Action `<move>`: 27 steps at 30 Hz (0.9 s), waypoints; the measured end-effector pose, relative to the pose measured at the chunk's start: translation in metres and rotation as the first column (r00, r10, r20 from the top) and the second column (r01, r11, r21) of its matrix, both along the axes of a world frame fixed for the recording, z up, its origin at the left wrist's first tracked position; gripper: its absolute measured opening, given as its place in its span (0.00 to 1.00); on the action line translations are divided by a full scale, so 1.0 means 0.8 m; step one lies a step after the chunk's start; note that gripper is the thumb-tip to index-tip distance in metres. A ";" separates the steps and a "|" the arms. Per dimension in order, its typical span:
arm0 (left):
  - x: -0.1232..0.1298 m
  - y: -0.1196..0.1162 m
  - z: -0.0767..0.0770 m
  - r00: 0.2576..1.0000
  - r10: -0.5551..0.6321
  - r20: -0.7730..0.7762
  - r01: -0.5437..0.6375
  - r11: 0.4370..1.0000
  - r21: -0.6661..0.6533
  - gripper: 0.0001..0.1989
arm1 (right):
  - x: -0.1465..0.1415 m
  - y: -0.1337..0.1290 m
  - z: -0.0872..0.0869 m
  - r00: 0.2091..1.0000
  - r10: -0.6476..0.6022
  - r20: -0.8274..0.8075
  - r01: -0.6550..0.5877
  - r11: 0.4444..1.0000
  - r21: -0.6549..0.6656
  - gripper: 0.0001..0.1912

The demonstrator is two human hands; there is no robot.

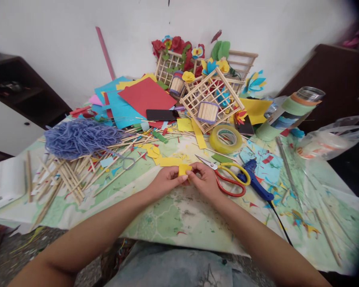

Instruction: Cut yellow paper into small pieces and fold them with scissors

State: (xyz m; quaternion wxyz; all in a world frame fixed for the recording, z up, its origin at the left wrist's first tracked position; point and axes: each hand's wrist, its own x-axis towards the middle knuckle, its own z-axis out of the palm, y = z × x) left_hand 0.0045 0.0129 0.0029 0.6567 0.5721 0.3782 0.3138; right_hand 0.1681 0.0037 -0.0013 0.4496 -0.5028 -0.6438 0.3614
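A small folded piece of yellow paper [184, 170] is held up between my two hands, above the front middle of the table. My left hand [167, 178] is closed on its left side, thumb at the front. Thumb and fingers of my right hand [204, 178] pinch its right edge. Just right of that hand lie scissors [231, 177] with one yellow and one red handle, their blades pointing to the upper left. Beyond my hands are yellow paper scraps [152, 152]. A blue glue gun [259, 183] with a black cord rests right of the scissors.
Blue yarn [80, 137] and loose wooden sticks [62, 179] spread over the left. Behind stand stick lattices [214, 99] with paper flowers, beside red paper [148, 97]. A tape roll [225, 138], a phone [162, 115] and a green bottle [287, 113] sit toward the back.
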 end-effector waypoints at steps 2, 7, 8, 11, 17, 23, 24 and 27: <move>0.000 0.001 -0.003 1.000 0.007 -0.026 -0.007 1.000 0.019 0.16 | 0.000 0.000 0.000 1.000 -0.006 -0.007 0.006 1.000 0.003 0.06; 0.002 -0.001 -0.005 0.999 -0.030 -0.033 0.032 0.997 0.069 0.14 | 0.000 -0.002 0.002 0.999 -0.010 -0.051 0.012 1.000 0.025 0.08; 0.002 -0.002 -0.004 0.998 -0.045 -0.050 0.049 0.995 0.091 0.14 | 0.000 -0.002 0.002 0.998 -0.012 -0.062 0.014 1.000 0.027 0.09; 0.002 -0.003 -0.004 0.992 -0.073 -0.105 0.088 0.985 0.147 0.15 | 0.001 -0.002 0.001 0.998 -0.015 -0.063 0.016 1.000 0.015 0.12; -0.001 -0.002 -0.005 0.984 -0.072 -0.164 0.101 0.978 0.182 0.16 | 0.002 0.001 -0.002 0.999 -0.005 -0.049 0.004 1.000 -0.021 0.07; -0.001 -0.002 -0.005 0.986 -0.073 -0.151 0.096 0.983 0.157 0.16 | 0.001 0.000 -0.001 0.998 -0.008 -0.070 0.004 0.999 -0.050 0.07; 0.000 -0.002 -0.005 0.988 -0.074 -0.137 0.093 0.986 0.140 0.16 | 0.001 0.000 0.000 0.997 -0.006 -0.073 0.002 0.999 -0.054 0.07; 0.001 -0.003 -0.005 0.992 -0.074 -0.106 0.084 0.993 0.085 0.15 | 0.001 -0.001 0.001 0.997 -0.004 -0.078 -0.001 0.998 -0.067 0.07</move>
